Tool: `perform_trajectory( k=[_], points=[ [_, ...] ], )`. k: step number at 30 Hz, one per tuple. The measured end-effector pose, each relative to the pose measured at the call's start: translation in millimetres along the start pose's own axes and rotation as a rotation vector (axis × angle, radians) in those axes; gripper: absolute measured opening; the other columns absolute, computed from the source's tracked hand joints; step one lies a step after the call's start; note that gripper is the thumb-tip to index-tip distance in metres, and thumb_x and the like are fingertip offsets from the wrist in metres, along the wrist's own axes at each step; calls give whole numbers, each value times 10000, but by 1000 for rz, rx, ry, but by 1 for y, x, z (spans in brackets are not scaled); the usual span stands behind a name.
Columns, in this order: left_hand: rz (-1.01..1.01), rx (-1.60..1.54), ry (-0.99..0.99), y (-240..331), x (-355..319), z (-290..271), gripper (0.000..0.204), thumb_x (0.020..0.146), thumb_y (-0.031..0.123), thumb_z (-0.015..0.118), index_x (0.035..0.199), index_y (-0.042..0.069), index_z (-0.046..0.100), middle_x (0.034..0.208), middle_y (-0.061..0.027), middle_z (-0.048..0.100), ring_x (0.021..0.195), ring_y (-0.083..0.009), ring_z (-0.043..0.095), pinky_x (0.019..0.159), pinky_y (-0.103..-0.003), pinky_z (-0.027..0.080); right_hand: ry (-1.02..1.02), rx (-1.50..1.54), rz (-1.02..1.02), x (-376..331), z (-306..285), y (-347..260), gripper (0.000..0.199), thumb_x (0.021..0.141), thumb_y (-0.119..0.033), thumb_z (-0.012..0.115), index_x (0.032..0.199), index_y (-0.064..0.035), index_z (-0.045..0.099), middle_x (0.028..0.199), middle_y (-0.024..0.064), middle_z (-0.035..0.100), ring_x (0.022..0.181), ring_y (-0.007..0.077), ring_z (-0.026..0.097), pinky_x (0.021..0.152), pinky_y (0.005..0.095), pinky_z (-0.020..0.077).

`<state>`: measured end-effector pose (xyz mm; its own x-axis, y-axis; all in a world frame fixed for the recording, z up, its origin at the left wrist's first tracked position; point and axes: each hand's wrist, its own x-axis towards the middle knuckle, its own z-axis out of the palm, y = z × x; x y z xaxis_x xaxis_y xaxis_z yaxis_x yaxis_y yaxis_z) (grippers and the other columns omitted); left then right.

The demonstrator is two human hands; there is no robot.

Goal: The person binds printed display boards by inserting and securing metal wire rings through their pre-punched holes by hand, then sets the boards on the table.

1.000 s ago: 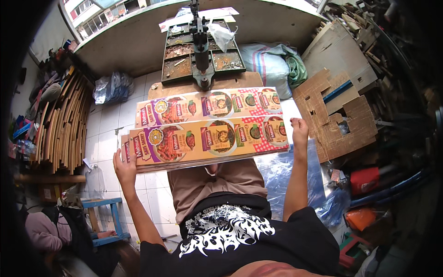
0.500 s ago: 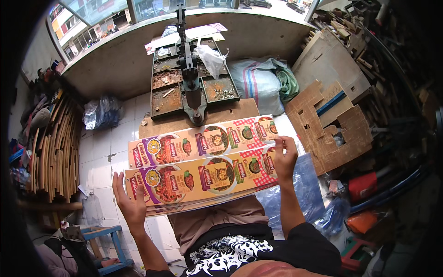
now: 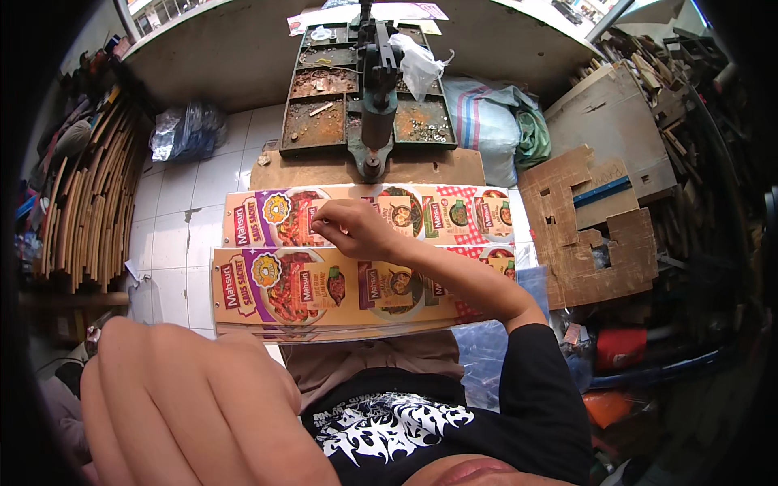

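Observation:
Two groups of long printed cardboard strips lie before me: a far strip (image 3: pixel 450 234) and a near stack (image 3: pixel 354 283) overlapping its front edge. Both carry pictures of food on orange, with purple and red-checked parts. My right hand (image 3: pixel 352 228) is over the far strip, fingers bent together in a pinch; whatever they hold is too small to make out. Raised close at the lower left is my left hand (image 3: pixel 190 397), its back showing and fingers bent side by side. Its fingertips are hidden, so anything in them cannot be seen.
Behind the strips stands a dark lever press (image 3: pixel 375 121) on a brown board (image 3: pixel 438 168). Compartment trays (image 3: pixel 320 121) with small metal parts flank it. A woven sack (image 3: pixel 486 130), wooden boards (image 3: pixel 559 235), stacked slats (image 3: pixel 93 219) and clear plastic (image 3: pixel 482 356) lie around.
Both hands have left the ends of the strips. My right hand has crossed leftward over the far strip; my left has come up close. The view has shifted.

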<state>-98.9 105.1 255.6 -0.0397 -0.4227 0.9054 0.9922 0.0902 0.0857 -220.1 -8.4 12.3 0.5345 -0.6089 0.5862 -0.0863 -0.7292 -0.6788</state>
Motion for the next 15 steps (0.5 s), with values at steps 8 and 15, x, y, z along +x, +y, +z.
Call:
perform_trajectory(
  k=[8, 15],
  points=[
    [-89, 119, 32, -6, -10, -9, 475, 941, 171, 483, 485, 193, 355, 447, 47, 338, 371, -84, 399, 678, -311, 582, 46, 41, 210, -2, 6, 12, 134, 893, -132, 636, 919, -3, 660, 690, 110, 614, 545, 158, 523, 524, 299, 426],
    [-79, 50, 15, -7, -12, -16, 457, 898, 123, 497, 463, 179, 367, 427, 36, 358, 351, -74, 368, 576, -282, 514, 37, 31, 219, -5, 7, 15, 132, 893, -132, 637, 916, -3, 658, 657, 108, 590, 531, 154, 499, 509, 303, 397]
  ],
)
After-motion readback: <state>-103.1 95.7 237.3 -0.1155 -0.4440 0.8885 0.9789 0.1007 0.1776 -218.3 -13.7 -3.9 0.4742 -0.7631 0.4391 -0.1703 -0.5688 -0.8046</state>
